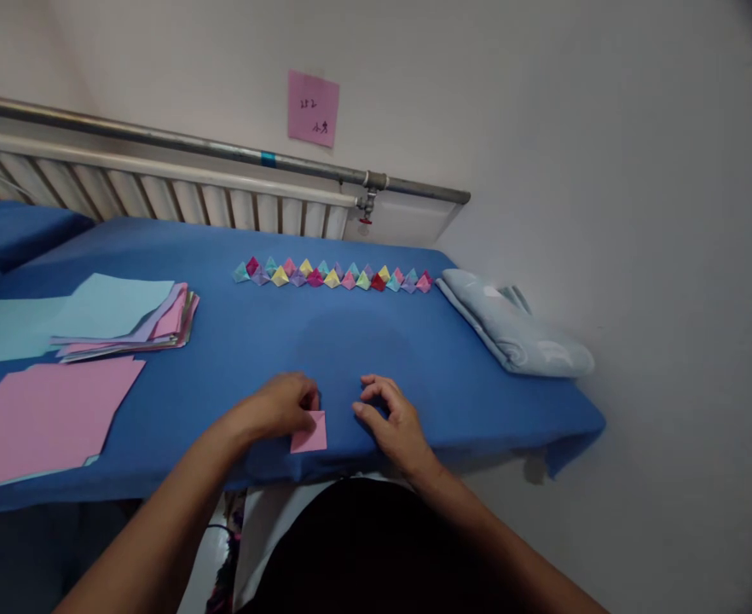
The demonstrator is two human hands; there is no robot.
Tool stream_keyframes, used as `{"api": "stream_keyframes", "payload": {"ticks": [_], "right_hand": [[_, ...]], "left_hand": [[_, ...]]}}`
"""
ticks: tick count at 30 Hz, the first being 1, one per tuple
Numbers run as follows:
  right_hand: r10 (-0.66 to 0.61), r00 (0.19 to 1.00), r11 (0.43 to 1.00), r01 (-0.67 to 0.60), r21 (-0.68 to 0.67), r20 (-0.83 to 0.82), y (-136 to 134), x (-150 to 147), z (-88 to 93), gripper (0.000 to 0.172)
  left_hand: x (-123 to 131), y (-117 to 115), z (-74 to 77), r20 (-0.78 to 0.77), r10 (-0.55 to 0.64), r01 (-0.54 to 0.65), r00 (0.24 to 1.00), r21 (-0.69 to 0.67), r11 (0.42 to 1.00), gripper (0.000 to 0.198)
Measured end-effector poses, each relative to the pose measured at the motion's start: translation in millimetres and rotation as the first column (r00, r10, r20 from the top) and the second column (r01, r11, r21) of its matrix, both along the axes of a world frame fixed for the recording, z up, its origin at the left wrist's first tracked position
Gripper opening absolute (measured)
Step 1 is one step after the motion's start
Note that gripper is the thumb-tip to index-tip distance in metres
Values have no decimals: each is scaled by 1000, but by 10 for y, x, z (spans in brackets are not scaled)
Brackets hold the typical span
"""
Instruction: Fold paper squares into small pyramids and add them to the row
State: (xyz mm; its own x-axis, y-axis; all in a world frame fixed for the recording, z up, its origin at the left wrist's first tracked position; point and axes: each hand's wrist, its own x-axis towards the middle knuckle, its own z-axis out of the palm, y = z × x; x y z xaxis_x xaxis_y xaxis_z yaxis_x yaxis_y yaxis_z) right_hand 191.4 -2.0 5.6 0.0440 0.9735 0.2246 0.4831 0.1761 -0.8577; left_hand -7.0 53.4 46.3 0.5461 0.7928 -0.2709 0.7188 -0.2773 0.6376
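Observation:
A small folded square of pink paper (312, 437) lies near the front edge of the blue-covered surface. My left hand (286, 402) is at its upper left corner, fingers curled and the thumb side against the paper; the fingertips are partly hidden. To the right of the paper, and apart from it, my right hand (394, 419) hovers with bent fingers and a gap between thumb and forefinger, holding nothing. Farther back, two rows of small folded paper pieces (331, 279) in several colours stand side by side on the blue cloth (248, 337).
At the left are a stack of coloured paper sheets (117, 307), loose pink sheets (49, 418) and a light blue sheet (5, 328). A folded pale blue cloth (510, 328) lies at the right end. Behind run a radiator (184, 200) and a pipe (190, 141); a pink note (313, 109) hangs above.

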Motion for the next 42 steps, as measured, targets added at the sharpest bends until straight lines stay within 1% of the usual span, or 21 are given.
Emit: {"api": "stream_keyframes", "payload": {"ticks": [3, 5, 7, 10, 12, 14, 15, 17, 19, 21, 23, 26, 27, 28, 29, 31, 33, 34, 36, 39, 42], "right_hand": [[18, 996, 998, -23, -54, -89, -58, -51, 57, 9], [57, 983, 986, -83, -146, -174, -112, -123, 121, 14], [96, 949, 954, -174, -246, -300, -156, -211, 182, 24], [91, 861, 913, -273, -304, -500, -178, -320, 229, 28], [62, 831, 913, -271, -305, -553, -167, -358, 229, 24], [48, 836, 919, -251, -303, -546, -153, -371, 224, 19], [50, 845, 924, -242, -297, -532, -149, -371, 225, 17], [75, 870, 931, -236, -278, -488, -150, -367, 242, 11], [110, 902, 940, -231, -250, -418, -160, -358, 273, 8], [145, 936, 947, -225, -228, -320, -171, -342, 307, 8], [184, 963, 955, -223, -196, -199, -175, -315, 333, 9], [227, 972, 974, -225, -39, 63, -154, -250, 351, 11], [224, 958, 971, -236, 48, 179, -139, -224, 349, 12], [209, 930, 955, -260, 139, 302, -122, -196, 342, 14], [183, 890, 929, -295, 223, 418, -103, -167, 329, 15], [121, 799, 862, -379, 337, 588, -70, -114, 278, 18], [81, 736, 818, -434, 376, 673, -56, -68, 199, 21], [79, 714, 811, -452, 372, 696, -60, -50, 153, 22], [115, 675, 814, -485, 321, 729, -90, -17, 60, 22], [196, 642, 819, -522, 236, 741, -170, 23, -45, 22], [224, 656, 819, -527, 225, 721, -242, 53, -92, 26]], "left_hand": [[-98, -42, -48, 125, 96, -81, 988, -116, 990, 7], [-122, -107, -87, 323, 254, -171, 912, -265, 949, 16], [-99, -202, -131, 529, 456, -235, 716, -432, 871, 23], [3, -361, -206, 641, 643, -273, 418, -587, 762, 30], [79, -446, -254, 643, 707, -269, 294, -654, 707, 33], [127, -498, -289, 643, 724, -264, 250, -674, 690, 34], [136, -510, -297, 646, 721, -271, 252, -668, 693, 34], [121, -512, -284, 650, 696, -300, 305, -628, 718, 35], [72, -495, -231, 651, 626, -316, 429, -541, 779, 36], [9, -473, -145, 646, 485, -290, 589, -391, 874, 29], [-47, -456, -54, 613, 344, -233, 711, -255, 938, 19], [-76, -442, 14, 530, 218, -188, 819, -110, 976, 16], [-69, -439, 3, 504, 173, -193, 846, -12, 981, 15], [-54, -435, -27, 478, 121, -206, 870, 129, 970, 13], [-34, -431, -74, 445, 66, -217, 893, 297, 930, 13], [16, -431, -206, 357, -14, -219, 934, 602, 768, 17], [60, -454, -354, 254, -40, -177, 966, 768, 615, 23], [76, -479, -422, 209, -44, -147, 977, 807, 572, 25], [88, -557, -527, 147, -41, -101, 988, 831, 547, 26], [65, -702, -603, 122, -27, -83, 992, 801, 592, 25], [23, -802, -626, 135, -24, -90, 991, 770, 632, 25]]}}
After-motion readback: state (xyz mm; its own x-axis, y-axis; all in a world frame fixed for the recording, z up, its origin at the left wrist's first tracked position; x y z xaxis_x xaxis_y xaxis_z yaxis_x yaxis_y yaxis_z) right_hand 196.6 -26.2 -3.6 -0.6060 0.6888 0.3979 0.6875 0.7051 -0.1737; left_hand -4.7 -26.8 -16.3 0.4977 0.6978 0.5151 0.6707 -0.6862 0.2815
